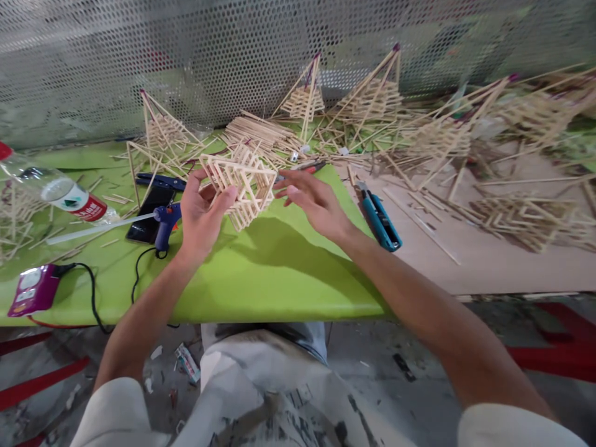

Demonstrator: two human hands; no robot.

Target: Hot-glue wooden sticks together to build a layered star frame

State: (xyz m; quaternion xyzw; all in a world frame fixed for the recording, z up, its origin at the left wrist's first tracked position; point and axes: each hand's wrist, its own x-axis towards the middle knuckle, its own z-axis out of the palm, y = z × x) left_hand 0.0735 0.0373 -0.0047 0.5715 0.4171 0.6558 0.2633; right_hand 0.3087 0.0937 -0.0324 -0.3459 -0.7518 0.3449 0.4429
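Landmark: stick frame [242, 183], above the table [261, 273]. Left hand [200, 217] grips it from the left; right hand [310, 202] just right of it. Glue gun [165, 220], phone [151, 214], bottle [60, 195] to its left. Utility knife [379, 217] to its right. Stick pyramids [372, 96] behind.

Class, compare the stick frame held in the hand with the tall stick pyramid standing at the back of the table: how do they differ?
The held stick frame is lifted off the table in the left hand; the tall stick pyramid stands on the table untouched. The held stick frame looks boxy and tilted; the tall stick pyramid rises to a dark-tipped point. Both are built of pale thin sticks.
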